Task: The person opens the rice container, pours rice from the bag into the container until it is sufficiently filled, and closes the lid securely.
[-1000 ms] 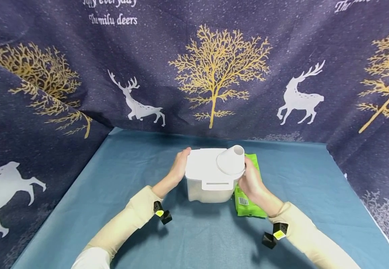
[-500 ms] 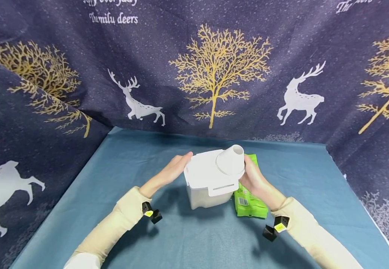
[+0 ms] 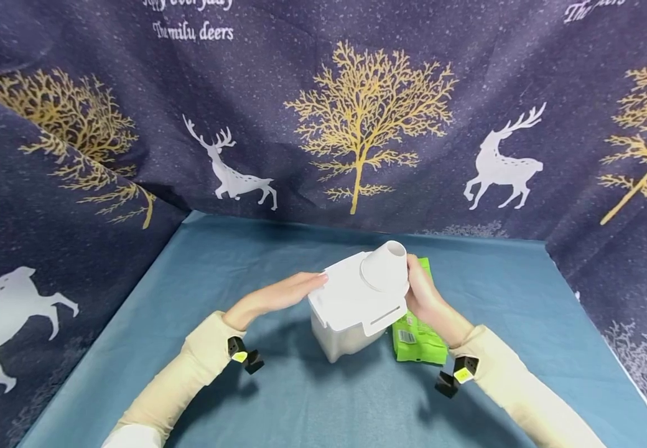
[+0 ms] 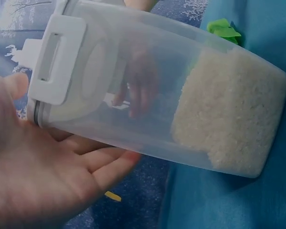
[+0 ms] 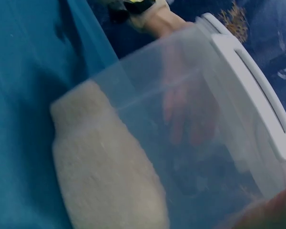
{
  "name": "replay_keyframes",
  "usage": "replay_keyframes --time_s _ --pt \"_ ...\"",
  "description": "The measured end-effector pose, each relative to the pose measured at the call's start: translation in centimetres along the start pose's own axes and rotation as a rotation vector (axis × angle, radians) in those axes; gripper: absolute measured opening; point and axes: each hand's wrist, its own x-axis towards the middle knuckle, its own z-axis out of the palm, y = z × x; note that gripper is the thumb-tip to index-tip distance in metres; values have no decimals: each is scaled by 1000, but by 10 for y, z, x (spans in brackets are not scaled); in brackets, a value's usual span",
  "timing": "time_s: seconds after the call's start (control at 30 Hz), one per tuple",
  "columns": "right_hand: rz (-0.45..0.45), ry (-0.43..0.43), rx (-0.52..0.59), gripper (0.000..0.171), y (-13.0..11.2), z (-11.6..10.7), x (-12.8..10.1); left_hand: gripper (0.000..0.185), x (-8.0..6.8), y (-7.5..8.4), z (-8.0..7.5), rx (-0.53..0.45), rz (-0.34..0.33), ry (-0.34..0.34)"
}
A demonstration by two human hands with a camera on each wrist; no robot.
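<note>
A translucent container (image 3: 346,330) with a white lid (image 3: 351,295) and a cone spout (image 3: 385,269) stands tilted on the blue table. Rice (image 4: 229,114) has slid to its low end. My left hand (image 3: 279,295) lies flat against its left side with straight fingers, and the left wrist view shows that palm (image 4: 47,176) under the container wall (image 4: 148,71). My right hand (image 3: 425,297) grips the right side, thumb up beside the spout. The right wrist view looks through the clear wall (image 5: 190,119) at the rice (image 5: 105,162) and the lid latch (image 5: 257,90).
A green packet (image 3: 420,341) lies on the table just right of the container, partly under my right hand. Blue cloth (image 3: 189,280) covers the table. Dark curtains (image 3: 77,205) printed with deer and trees close in the back and both sides.
The container went from upright to tilted and has turned, its latch swinging right. My left hand slid from the far top edge down to the left side and flattened.
</note>
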Motion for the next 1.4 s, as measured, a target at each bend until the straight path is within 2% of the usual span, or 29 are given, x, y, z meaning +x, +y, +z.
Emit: replay_keyframes --time_s 0.23,0.37,0.57,0.67,0.8,0.9,1.03,1.17,1.3,1.4 --pt "21 66 -11 38 10 7 -13 63 -6 0 1 -22 -86 -81" --pt "-15 54 -42 37 10 11 -21 67 -9 -1 4 -15 -90 -108" --pt "-17 16 -157 36 6 11 -30 65 -17 3 10 39 -29 -176" --pt "0 -13 -156 37 4 9 -31 66 -22 8 15 102 19 -241" --pt "10 -46 -119 37 2 5 -28 63 -26 14 24 204 116 -309" --pt "12 -81 -108 40 2 3 -25 61 -29 18 29 273 138 -326" --pt "4 -128 -148 39 3 1 -20 63 -35 24 35 331 99 -332" --pt "-4 -131 -193 35 3 0 -14 58 -38 29 40 390 83 -326" --pt "50 -123 -189 36 2 2 -7 48 -40 35 44 444 98 -311" --pt "94 -134 -181 35 1 3 -2 44 -43 39 48 474 83 -293"
